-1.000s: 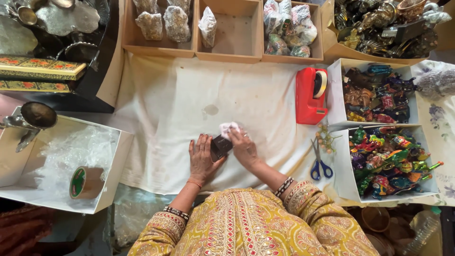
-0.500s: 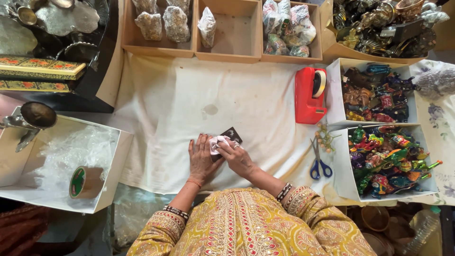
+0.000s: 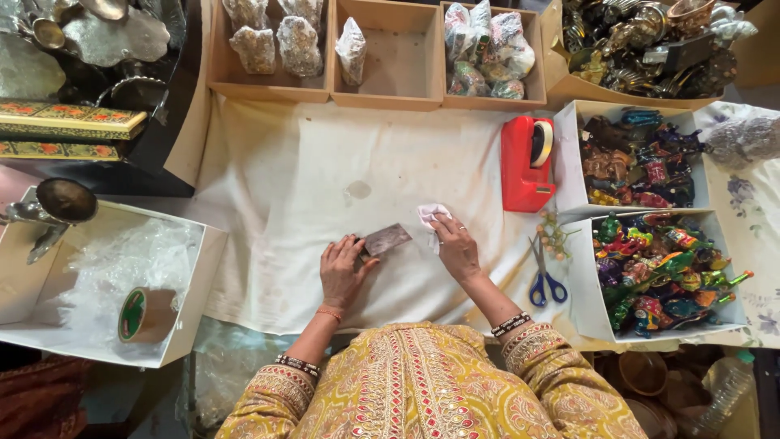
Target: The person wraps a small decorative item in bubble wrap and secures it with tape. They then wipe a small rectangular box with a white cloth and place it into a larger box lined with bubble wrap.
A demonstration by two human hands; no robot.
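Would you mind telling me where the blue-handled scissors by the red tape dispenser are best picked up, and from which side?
Take the scissors by the blue loops, coming from the near edge with the right hand. They lie flat on the cloth with handles toward the person and blades pointing away.

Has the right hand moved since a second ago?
Yes. The right hand has shifted right, toward the red tape dispenser, away from the left hand.
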